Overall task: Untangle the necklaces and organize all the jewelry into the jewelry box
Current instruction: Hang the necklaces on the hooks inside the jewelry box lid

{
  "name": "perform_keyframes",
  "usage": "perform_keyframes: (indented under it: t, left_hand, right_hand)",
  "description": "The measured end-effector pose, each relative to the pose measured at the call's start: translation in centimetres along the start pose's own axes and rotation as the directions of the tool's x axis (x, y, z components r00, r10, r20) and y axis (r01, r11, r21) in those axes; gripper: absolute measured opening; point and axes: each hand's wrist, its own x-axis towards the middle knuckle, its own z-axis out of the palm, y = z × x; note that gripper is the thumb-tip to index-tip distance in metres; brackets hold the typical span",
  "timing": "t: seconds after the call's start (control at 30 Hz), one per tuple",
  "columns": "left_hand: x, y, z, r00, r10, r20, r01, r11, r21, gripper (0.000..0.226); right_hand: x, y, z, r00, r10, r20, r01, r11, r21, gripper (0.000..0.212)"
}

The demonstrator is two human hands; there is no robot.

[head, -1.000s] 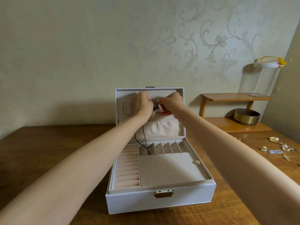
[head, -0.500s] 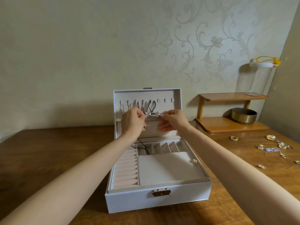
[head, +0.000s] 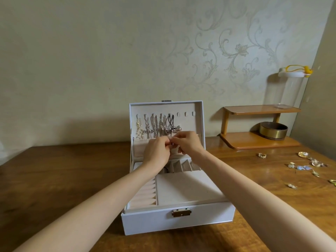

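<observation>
A white jewelry box (head: 145, 222) stands open on the wooden table, its lid (head: 163, 108) upright. Several silver and pearl necklaces (head: 151, 126) hang from the lid's hooks. Beside them a black cord necklace (head: 171, 120) with a silver bow pendant (head: 175, 129) hangs from a hook. My left hand (head: 157, 151) and my right hand (head: 188, 144) meet just below the pendant, in front of the lid's pocket. Their fingertips pinch the lower part of the cord together. A bit of black cord (head: 166, 169) lies in the tray under my left hand.
Loose earrings and small pieces (head: 309, 164) and a gold ring (head: 262, 155) lie scattered on the table at the right. Behind them a two-tier wooden shelf (head: 254, 140) holds a brass bowl (head: 273, 130) and a tall clear jar (head: 291, 90).
Both hands have dropped from the hook row to just below the pendant. The black cord necklace with the bow pendant now hangs uncovered from its hook.
</observation>
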Motion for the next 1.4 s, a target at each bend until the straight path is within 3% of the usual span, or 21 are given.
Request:
perform_keyframes:
  t: [0.2, 0.33, 0.43, 0.67, 0.87, 1.2, 1.4]
  left_hand:
    - [-0.5, 0.4, -0.4, 0.996, 0.091, -0.021, -0.081, 0.958, 0.276, 0.025]
    - [-0.2, -0.2, -0.4, 0.986, 0.145, -0.088, -0.119, 0.960, 0.253, 0.018]
    - [0.8, -1.3, -0.3, 0.961, 0.230, -0.151, -0.176, 0.936, 0.304, 0.020]
    - [1.4, -1.5, 0.1, 0.955, 0.295, -0.026, -0.264, 0.887, 0.379, 0.029]
    - [1.4, -1.5, 0.2, 0.901, 0.426, 0.083, -0.432, 0.860, 0.272, 0.040]
    - [1.1, -1.8, 0.8, 0.878, 0.468, 0.097, -0.477, 0.849, 0.228, 0.050]
    - [1.5, -1.9, 1.2, 0.850, 0.514, 0.112, -0.523, 0.803, 0.284, 0.058]
  right_hand:
    - [-0.2, 0.3, -0.1, 0.998, 0.064, 0.023, -0.066, 0.994, 0.093, 0.011]
    - [-0.4, 0.8, -0.5, 0.990, 0.134, 0.047, -0.139, 0.978, 0.153, 0.012]
    - [-0.5, 0.8, -0.9, 0.987, 0.141, 0.072, -0.145, 0.987, 0.063, 0.012]
    - [-2.0, 0.5, -3.0, 0.953, 0.181, 0.241, -0.145, 0.976, -0.162, 0.015]
    - [-3.2, 0.2, -4.5, 0.903, 0.266, 0.338, -0.186, 0.950, -0.250, 0.013]
    - [-3.4, 0.1, -4.7, 0.897, 0.253, 0.363, -0.154, 0.948, -0.279, 0.021]
    - [-3.6, -0.2, -6.0, 0.871, 0.178, 0.458, -0.106, 0.978, -0.179, 0.015]
